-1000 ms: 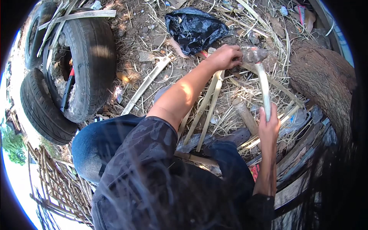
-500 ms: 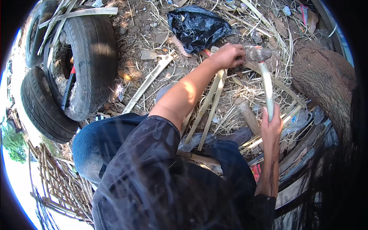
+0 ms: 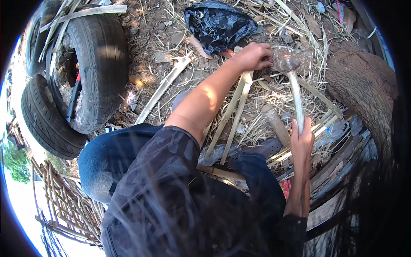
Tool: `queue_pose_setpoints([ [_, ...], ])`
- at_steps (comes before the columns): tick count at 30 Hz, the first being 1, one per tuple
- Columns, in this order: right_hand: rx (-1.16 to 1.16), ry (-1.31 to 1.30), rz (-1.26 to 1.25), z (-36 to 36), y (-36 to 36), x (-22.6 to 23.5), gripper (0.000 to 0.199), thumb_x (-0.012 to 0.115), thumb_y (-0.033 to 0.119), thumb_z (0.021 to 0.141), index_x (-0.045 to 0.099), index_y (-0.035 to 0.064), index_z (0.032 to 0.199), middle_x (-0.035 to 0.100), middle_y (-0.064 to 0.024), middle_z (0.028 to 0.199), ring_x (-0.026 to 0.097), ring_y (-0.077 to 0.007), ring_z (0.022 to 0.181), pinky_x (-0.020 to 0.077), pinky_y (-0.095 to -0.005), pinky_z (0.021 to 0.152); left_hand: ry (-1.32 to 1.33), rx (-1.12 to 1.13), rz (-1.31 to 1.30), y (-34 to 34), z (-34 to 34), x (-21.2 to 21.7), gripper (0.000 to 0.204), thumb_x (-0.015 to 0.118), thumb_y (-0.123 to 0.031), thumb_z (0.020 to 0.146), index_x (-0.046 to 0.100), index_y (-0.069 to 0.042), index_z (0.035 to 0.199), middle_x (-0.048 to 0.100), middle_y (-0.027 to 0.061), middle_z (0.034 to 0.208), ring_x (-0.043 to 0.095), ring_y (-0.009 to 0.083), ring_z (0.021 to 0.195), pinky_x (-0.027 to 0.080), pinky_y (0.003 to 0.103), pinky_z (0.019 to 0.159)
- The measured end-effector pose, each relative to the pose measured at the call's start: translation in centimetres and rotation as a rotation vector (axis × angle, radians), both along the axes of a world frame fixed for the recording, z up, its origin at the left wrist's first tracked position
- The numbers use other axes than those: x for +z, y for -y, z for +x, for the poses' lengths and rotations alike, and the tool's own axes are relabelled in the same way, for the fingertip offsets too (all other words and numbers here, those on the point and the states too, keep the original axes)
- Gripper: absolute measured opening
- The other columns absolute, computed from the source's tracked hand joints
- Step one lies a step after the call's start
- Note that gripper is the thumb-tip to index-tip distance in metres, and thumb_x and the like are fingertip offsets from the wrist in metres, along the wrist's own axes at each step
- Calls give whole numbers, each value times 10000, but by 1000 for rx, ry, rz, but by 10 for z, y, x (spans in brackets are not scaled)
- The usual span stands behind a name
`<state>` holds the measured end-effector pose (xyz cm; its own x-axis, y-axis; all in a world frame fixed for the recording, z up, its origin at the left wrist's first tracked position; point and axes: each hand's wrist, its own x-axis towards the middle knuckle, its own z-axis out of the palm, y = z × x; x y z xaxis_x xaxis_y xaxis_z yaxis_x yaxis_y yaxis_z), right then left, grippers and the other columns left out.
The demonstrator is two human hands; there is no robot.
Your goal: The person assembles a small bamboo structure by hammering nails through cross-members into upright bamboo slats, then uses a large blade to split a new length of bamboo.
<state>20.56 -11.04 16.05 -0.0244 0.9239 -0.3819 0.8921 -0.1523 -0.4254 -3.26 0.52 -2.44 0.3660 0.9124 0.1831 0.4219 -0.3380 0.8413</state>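
My right hand (image 3: pixel 302 139) is closed round the lower end of a hammer's pale handle (image 3: pixel 296 96). The dark hammer head (image 3: pixel 286 64) is at a grey stone block (image 3: pixel 305 55), just right of my left fingertips; whether it touches is unclear. My left hand (image 3: pixel 257 56) is closed in a pinch at the block's left edge, and what it holds is too small or hidden to make out. Just below that hand, two split bamboo strips (image 3: pixel 236 113) come together at their upper ends and spread apart toward my legs.
Worn tyres (image 3: pixel 100 64) stand at the left, with a red-and-black tool (image 3: pixel 74 97) inside one. A black plastic bag (image 3: pixel 218 28) lies ahead. Another bamboo strip (image 3: pixel 165 89) is left of my arm. A short wooden piece (image 3: pixel 275 124) lies among shavings; a thick trunk (image 3: pixel 364 85) bounds the right.
The hammer head has shifted slightly down and left, closer to my left fingertips. My left hand stays pinched in nearly the same place; the whole view has shifted a little.
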Motion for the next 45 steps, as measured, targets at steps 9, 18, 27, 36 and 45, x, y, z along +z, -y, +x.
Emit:
queue_pose_setpoints([
  [9,-166,-48,-8,41,-18,36,252,568,219,954,547,6,1088,591,-144,713,578,-230,620,446,-372,595,-523,-89,-790,-33,-73,146,998,889,-204,610,339,-175,1443,579,194,1260,616,344,1095,490,432,944],
  [18,-277,-219,-41,26,-14,8,227,638,219,922,616,-7,926,581,-100,663,522,-129,604,426,-328,562,-724,-387,-558,-46,-24,66,728,829,-366,672,553,-76,1280,649,167,1167,653,322,1007,530,431,819],
  [27,-211,-277,-154,14,-13,-12,216,649,190,913,588,-16,922,587,-126,651,532,-157,564,431,-345,534,-513,-403,-288,-23,-29,30,521,587,-544,877,671,-43,992,672,202,808,654,395,803,519,468,741],
  [36,-159,-215,-127,5,-23,-2,273,637,242,933,590,-26,912,573,-127,639,523,-195,559,431,-355,544,-659,-273,-97,-10,-27,26,582,526,-618,871,652,-52,832,649,155,666,667,356,669,540,440,618],
  [45,-124,-253,-276,13,-38,3,333,604,290,952,611,-30,858,517,-41,602,462,-106,568,385,-315,515,-607,-253,11,-5,-29,13,536,551,-578,873,614,-59,759,605,143,579,642,349,583,517,424,538],
])
